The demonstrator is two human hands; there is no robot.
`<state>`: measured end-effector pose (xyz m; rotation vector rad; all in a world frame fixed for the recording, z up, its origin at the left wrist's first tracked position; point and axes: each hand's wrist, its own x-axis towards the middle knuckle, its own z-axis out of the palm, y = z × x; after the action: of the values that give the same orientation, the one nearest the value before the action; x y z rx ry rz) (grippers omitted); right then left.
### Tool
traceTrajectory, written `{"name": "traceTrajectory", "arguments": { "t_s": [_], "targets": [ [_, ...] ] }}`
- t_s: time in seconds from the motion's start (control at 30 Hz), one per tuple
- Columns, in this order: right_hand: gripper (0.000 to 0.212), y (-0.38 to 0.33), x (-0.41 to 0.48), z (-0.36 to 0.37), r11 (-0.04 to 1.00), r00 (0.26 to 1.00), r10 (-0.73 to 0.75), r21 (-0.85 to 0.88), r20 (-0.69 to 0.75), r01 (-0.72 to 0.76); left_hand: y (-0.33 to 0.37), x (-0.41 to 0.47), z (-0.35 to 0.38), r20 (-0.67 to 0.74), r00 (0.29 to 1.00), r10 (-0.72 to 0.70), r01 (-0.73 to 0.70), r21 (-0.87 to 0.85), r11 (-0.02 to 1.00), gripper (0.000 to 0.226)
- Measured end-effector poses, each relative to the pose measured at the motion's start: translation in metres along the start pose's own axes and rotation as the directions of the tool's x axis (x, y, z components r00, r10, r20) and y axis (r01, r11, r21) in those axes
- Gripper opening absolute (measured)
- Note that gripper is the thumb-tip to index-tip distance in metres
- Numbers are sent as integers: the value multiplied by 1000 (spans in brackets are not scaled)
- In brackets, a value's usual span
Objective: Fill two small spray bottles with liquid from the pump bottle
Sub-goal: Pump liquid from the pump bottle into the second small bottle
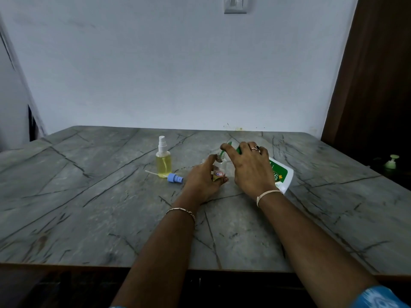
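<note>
From my end, the left hand (203, 177) curls round the small open bottle (220, 167), upright mid-table (89, 207). The right hand (250, 166) grips the head of the tilted pump bottle (282, 174), its green spout apparently at the small bottle's mouth, though fingers hide the tip. The filled spray bottle (164, 163) stands just left, beside a blue sprayer cap (175, 178).

Pale bluish wall (178, 63) with switch plate (235, 5) — grey veined tabletop (89, 196) — dark wooden panel (375, 74) right.

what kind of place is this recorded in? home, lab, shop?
Probably a room in a home, not a lab: a marble-patterned table against a plain painted wall, a switch plate above, and a dark wooden panel at right. The pump bottle looks like a household toiletry.
</note>
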<state>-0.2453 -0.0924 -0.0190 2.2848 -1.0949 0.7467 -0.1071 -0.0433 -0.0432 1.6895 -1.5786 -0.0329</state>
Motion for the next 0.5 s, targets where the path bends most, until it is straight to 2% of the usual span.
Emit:
{"name": "traceTrajectory", "arguments": {
  "t_s": [0.17, 0.5],
  "targets": [
    [78, 3, -3, 1, 999, 1000, -19, -26, 2, 19, -1, 1, 1, 9, 1000, -13, 14, -7, 1000, 62],
    [71, 0, 2, 1, 1000, 1000, -15, 4, -1, 15, -2, 3, 0, 23, 999, -29, 29, -4, 1000, 64]
  ]
}}
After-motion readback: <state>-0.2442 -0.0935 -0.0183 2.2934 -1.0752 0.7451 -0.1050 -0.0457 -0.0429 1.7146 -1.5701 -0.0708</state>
